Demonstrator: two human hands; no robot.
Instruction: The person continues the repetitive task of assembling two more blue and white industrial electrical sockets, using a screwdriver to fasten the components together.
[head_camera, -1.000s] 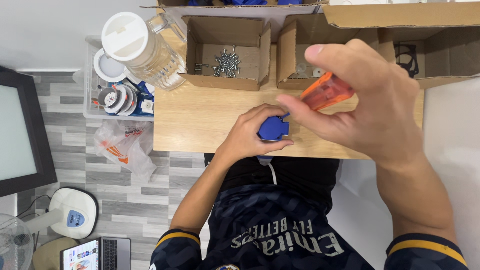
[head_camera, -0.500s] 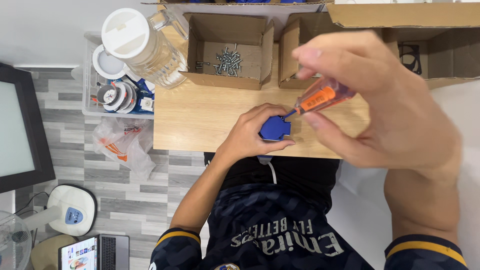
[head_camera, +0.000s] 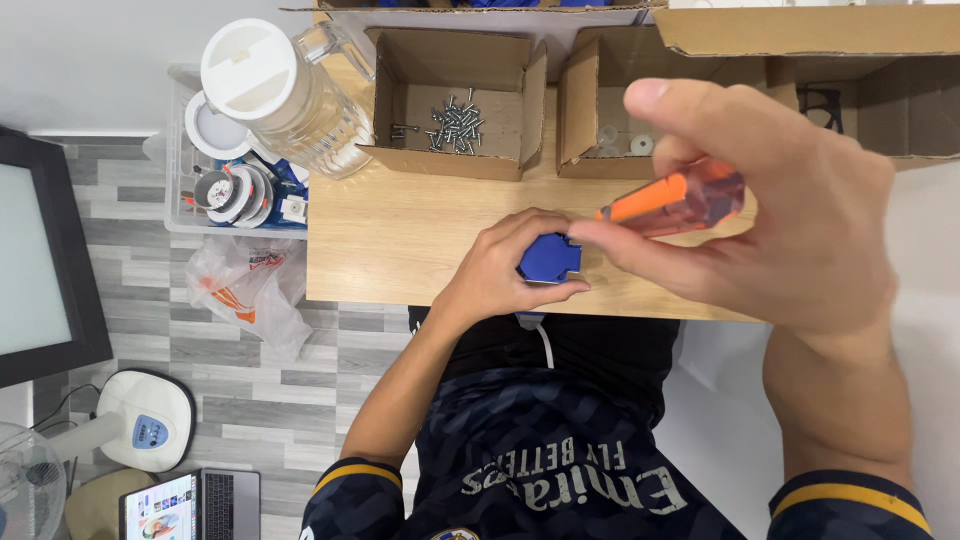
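At the far left a dark-framed screen was seen standing over the grey plank floor, with a white fan base and an open laptop lower down. Just beside the table's left edge a clear storage bin holding small round parts was seen, and a crumpled plastic bag lay on the floor below it. A clear plastic jug with a white lid was tilted across the corner of the wooden table. Behind it an open cardboard box was seen, with a loose heap of screws in it. Near the table's front edge a small blue plastic part was held down by the left hand, whose fingers were curled closely around it. A second cardboard box, with a few small white pieces inside, stood just beside the first. An orange-handled screwdriver was gripped firmly in the right hand, raised close to the camera, and its tip end was angled down to the blue part; the tip itself was hidden by the fingers.
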